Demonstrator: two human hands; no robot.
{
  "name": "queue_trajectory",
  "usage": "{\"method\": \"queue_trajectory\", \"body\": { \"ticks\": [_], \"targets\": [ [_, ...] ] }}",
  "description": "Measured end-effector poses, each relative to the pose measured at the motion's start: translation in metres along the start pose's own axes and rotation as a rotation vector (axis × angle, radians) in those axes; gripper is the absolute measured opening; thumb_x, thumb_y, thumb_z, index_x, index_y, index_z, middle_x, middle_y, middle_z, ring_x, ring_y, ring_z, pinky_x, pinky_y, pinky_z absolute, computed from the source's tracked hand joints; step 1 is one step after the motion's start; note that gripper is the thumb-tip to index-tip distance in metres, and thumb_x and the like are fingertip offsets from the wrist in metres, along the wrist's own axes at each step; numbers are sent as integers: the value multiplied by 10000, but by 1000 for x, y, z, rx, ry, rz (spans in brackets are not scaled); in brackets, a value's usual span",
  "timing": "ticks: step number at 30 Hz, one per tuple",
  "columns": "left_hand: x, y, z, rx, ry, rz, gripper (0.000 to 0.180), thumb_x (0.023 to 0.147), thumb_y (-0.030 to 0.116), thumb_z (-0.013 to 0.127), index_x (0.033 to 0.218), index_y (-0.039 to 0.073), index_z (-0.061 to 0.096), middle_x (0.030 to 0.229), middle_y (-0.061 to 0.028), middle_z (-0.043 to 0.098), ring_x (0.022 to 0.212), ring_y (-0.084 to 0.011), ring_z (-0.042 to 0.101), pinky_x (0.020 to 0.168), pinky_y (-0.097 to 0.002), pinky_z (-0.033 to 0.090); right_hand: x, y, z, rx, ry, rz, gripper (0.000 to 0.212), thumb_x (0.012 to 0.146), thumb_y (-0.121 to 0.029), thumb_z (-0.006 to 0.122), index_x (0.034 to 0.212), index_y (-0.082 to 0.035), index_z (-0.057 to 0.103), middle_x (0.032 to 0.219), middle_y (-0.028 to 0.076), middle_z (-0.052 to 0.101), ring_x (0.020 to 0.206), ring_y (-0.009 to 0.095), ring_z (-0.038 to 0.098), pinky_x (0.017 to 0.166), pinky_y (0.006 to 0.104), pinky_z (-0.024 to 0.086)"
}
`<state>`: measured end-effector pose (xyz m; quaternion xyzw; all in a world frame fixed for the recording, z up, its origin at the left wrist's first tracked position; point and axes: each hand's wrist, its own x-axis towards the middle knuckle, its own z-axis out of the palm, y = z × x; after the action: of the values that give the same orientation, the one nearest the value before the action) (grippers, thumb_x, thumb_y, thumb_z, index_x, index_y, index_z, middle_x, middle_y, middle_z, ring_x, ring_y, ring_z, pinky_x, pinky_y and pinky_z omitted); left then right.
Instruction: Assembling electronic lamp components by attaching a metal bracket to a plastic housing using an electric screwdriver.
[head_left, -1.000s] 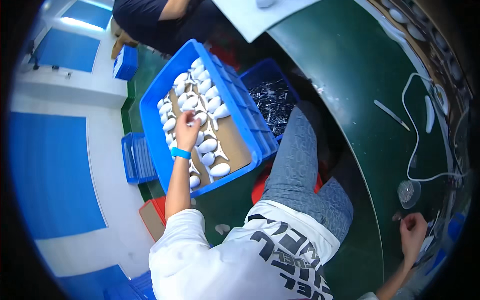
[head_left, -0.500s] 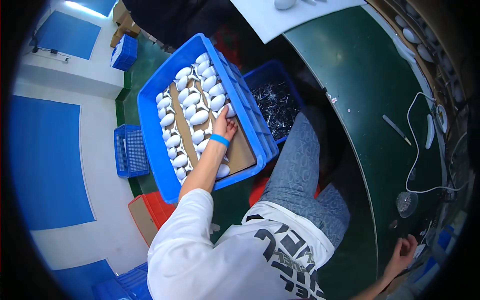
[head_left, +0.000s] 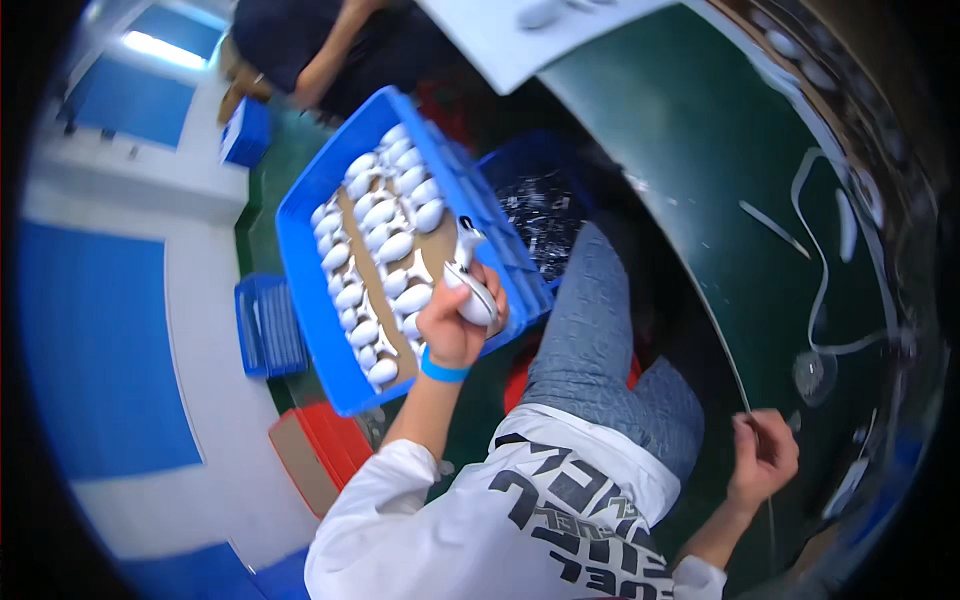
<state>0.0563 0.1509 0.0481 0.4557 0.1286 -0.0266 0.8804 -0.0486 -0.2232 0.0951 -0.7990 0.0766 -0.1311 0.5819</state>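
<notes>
- From where I stand, the blue crate (head_left: 300, 260) sits at the person's left, lined with brown cardboard (head_left: 436, 246) and filled with rows of white egg-shaped parts (head_left: 396, 247).
- The left hand (head_left: 455, 325), a bright blue band (head_left: 445, 367) at its wrist, grasps one white part (head_left: 478, 302) over the crate's near right corner; its narrow stem, dark at the tip, sticks out past the fingers toward the crate's far end.
- The right hand (head_left: 765, 458) is well to the right of the crate, by the edge of a green table (head_left: 690, 150); its fingers are bent, and I can't tell whether anything is pinched in them.
- Just right of the crate, low down, lies a heap of shiny dark pieces (head_left: 540, 215).
- Farther right of the crate, on the table, I see a thin pale tool (head_left: 770, 226), a white cable (head_left: 823, 300) and a small clear dish (head_left: 812, 375), rather blurred.
- Left of the crate stands a blue basket (head_left: 270, 325); a red box (head_left: 335, 440) is near its closest corner.
- Beyond the crate, a co-worker in dark clothing (head_left: 285, 40).
</notes>
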Motion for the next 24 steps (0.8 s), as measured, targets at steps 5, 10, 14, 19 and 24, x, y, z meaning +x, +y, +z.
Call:
{"method": "queue_trajectory", "body": {
  "ticks": [5, 10, 14, 19, 24],
  "targets": [
    [-30, -44, 87, 237, -253, -100, 342, 738, 221, 737, 944, 36, 537, 758, -47, 575, 631, -104, 531, 552, -235, 421, 20, -27, 40, 105, 18, -150, 173, 668, 121, 697, 822, 43, 691, 750, 134, 678, 653, 207, 646, 605, 258, 492],
    [-40, -61, 139, 582, -494, 36, 241, 739, 124, 684, 908, 1, 563, 698, -17, 604, 599, -77, 554, 566, -224, 433, 19, -34, 25, 23, 164, -215, 210, 670, 118, 708, 864, 38, 707, 751, 133, 674, 635, 210, 642, 583, 270, 496],
    [-39, -67, 154, 659, -592, 38, 239, 733, 116, 684, 903, -2, 564, 700, -32, 622, 611, -82, 576, 572, -234, 450, 11, -29, 7, 5, 209, -265, 234, 673, 122, 719, 891, 35, 715, 758, 127, 675, 621, 203, 640, 551, 262, 484],
    [-43, -73, 164, 717, -617, 84, 240, 716, 120, 690, 888, -1, 574, 661, -32, 620, 578, -76, 567, 548, -229, 443, 11, -26, -1, 3, 225, -306, 262, 676, 120, 720, 925, 37, 724, 761, 124, 677, 621, 207, 640, 540, 265, 481],
    [-45, -74, 167, 766, -633, 120, 244, 701, 113, 691, 884, -1, 577, 650, -37, 615, 570, -76, 565, 537, -228, 440, 11, -24, -6, 5, 217, -312, 264, 672, 114, 724, 922, 30, 728, 768, 118, 680, 615, 206, 636, 530, 270, 476]
  ]
}}
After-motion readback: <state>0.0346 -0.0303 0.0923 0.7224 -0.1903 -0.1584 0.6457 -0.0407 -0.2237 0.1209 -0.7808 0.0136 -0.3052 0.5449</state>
